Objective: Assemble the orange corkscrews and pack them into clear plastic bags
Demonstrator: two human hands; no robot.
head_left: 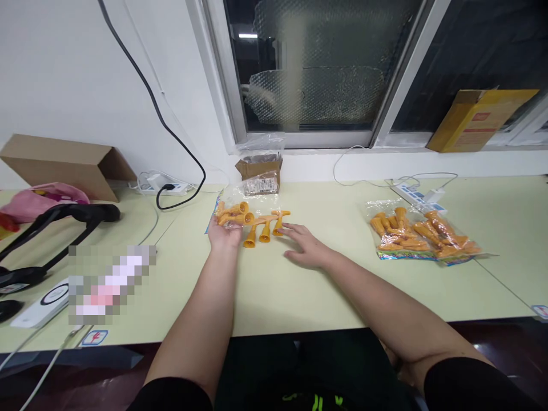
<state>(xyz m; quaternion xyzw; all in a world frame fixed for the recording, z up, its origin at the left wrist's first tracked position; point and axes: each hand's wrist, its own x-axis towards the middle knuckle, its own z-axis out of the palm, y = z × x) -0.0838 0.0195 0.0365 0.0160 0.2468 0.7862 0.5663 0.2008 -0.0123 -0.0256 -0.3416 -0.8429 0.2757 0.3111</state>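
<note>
My left hand (pixel 225 233) grips a clear plastic bag (pixel 220 206) with a blue printed edge. Several orange horn-shaped plastic pieces (pixel 237 218) show at that hand, in or on the bag. Just right of it, three more orange flared pieces (pixel 265 231) stand in a row on the table, their wide ends toward me and thin orange parts at their far ends. My right hand (pixel 307 245) is open, palm down with fingers spread. Its fingertips are at the rightmost piece (pixel 278 224); whether they touch it I cannot tell.
Filled bags of orange pieces (pixel 411 237) lie on the right of the pale table (pixel 325 302). A small open carton (pixel 259 166) stands behind my hands. Power strips (pixel 419 197), a black cable (pixel 160 114), a black strap frame (pixel 64 214) and a cardboard box (pixel 60 162) are around.
</note>
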